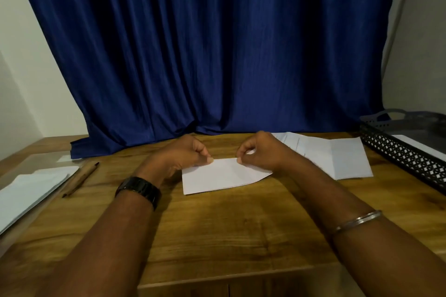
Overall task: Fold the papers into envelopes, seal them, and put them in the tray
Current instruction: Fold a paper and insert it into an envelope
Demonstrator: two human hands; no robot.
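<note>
From my seat, the wooden table point(217, 229) runs out to its near edge at the bottom of the view, with a wide stretch of wood showing between that edge and the folded paper point(222, 177). On the right, the black lattice wall of the tray point(405, 159) slants along the table, well apart from the hands. Between tray and hands lie creased sheets point(337, 157), flat on the wood. On the left, a pen point(80, 179) lies just beside a stack of white papers point(31, 188). A blue curtain point(217, 43) closes off the far side.

The folded paper lies flat at the middle of the table, white, layered along its near edge, its near right corner cut off at a slant.

I see my left hand point(183, 152), a dark watch point(138, 190) on its wrist, with fingers curled and thumb tip pinching the paper's far edge. My right hand point(263, 152), a metal bangle point(357, 220) on that forearm, is curled likewise and pinches the same edge further right. Both forearms reach in from below.
</note>
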